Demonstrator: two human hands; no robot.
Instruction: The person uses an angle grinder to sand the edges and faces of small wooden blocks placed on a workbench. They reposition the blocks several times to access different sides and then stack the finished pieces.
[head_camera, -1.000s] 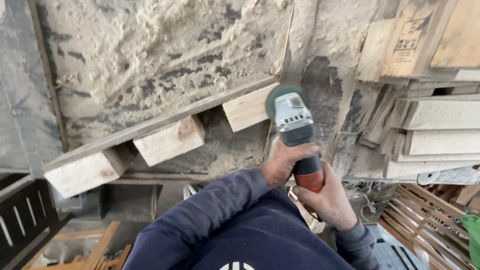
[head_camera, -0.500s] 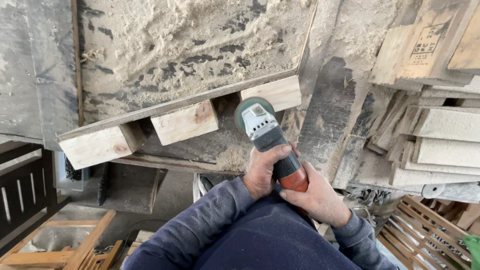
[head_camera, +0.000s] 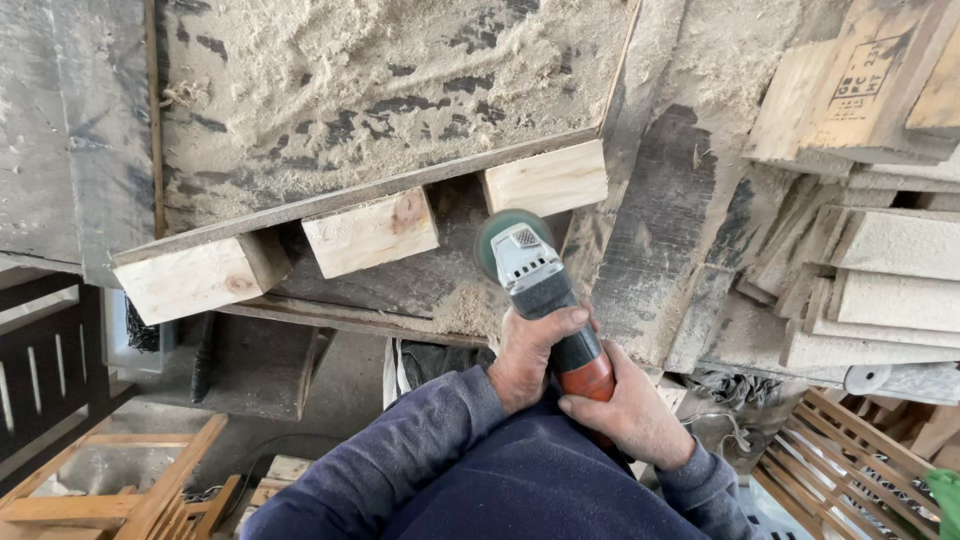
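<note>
Seen from above, both hands gripped an angle grinder (head_camera: 540, 300). The left hand (head_camera: 530, 355) wrapped its grey body, and the right hand (head_camera: 625, 410) closed around its orange rear handle. The green disc sat between two pale wooden blocks (head_camera: 372, 232) under a sawdust-covered pallet (head_camera: 380, 90). In that narrow gap, the disc could probably catch a block edge and kick back.

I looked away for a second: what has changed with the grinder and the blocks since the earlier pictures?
The angle grinder has slid left along the pallet edge, from beside the right-hand block into the gap before the middle block. Both hands kept their hold: left hand on the body, right hand at the orange rear. The blocks and sawdust look unchanged.
</note>
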